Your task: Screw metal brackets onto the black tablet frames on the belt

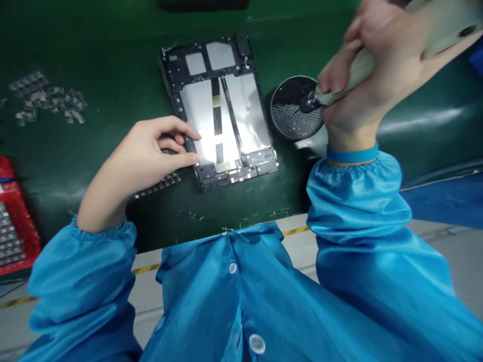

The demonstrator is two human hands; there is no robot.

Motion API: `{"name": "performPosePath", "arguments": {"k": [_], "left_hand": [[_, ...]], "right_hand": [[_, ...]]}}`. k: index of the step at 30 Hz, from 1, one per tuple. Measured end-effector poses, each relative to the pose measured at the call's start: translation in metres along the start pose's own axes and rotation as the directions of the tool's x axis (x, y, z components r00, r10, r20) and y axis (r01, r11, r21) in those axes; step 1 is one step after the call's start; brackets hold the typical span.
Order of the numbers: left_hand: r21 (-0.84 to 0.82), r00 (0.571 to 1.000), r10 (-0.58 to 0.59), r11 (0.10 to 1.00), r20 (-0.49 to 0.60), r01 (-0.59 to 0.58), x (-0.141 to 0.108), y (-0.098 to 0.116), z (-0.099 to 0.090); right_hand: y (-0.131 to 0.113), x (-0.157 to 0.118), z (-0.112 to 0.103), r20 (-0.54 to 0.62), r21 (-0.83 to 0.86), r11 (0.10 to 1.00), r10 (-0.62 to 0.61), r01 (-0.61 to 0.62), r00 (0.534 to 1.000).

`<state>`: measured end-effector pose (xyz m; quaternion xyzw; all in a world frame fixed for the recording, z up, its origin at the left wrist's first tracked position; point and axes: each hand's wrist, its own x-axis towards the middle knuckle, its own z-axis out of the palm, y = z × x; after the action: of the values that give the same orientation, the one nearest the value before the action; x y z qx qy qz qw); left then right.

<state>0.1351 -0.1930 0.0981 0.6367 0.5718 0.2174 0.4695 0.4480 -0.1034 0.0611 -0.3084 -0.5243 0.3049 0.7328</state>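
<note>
An opened tablet [247, 108] lies on the green mat, its silver battery plates and black frame showing. At the tablet's left edge is my left hand [158, 143], with thumb and index finger apart and their tips against the plate's border. The other fingers curl under, partly hidden. My right hand [381, 65] is wrapped around a pale green electric screwdriver [358, 73], tilted down to the left. Its dark tip reaches over a round black dish [277, 123] holding many tiny screws [296, 120]. Whether a screw sits on the tip cannot be made out.
Small loose electronic parts [56, 103] are scattered at the left. Beneath my left wrist lies a strip of small parts [160, 185]. A red tray [28, 226] with rows of parts stands at the left edge. A dark object [204, 4] is at the back.
</note>
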Motion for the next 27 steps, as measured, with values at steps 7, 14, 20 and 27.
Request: {"name": "performPosePath", "arguments": {"k": [7, 14, 20, 27], "left_hand": [[-0.037, 1.0, -0.027, 0.999, 0.0, 0.027, -0.009, 0.005, 0.002], [-0.071, 1.0, 0.015, 0.997, 0.001, -0.015, -0.007, -0.002, 0.002], [-0.073, 1.0, -0.007, 0.997, 0.0, 0.007, -0.005, -0.002, 0.002], [-0.087, 0.996, -0.068, 0.993, 0.065, 0.074, 0.002, 0.003, 0.0]], "right_hand": [[0.002, -0.006, 0.004, 0.024, 0.126, 0.992, -0.023, 0.02, 0.999], [0.006, -0.005, -0.001, 0.005, 0.102, 0.994, 0.034, -0.035, 0.999], [0.0, -0.005, -0.005, 0.094, 0.063, 0.996, 0.061, -0.067, 0.994], [-0.019, 0.001, -0.005, 0.202, -0.107, 0.988, 0.13, -0.111, 0.971]]}}
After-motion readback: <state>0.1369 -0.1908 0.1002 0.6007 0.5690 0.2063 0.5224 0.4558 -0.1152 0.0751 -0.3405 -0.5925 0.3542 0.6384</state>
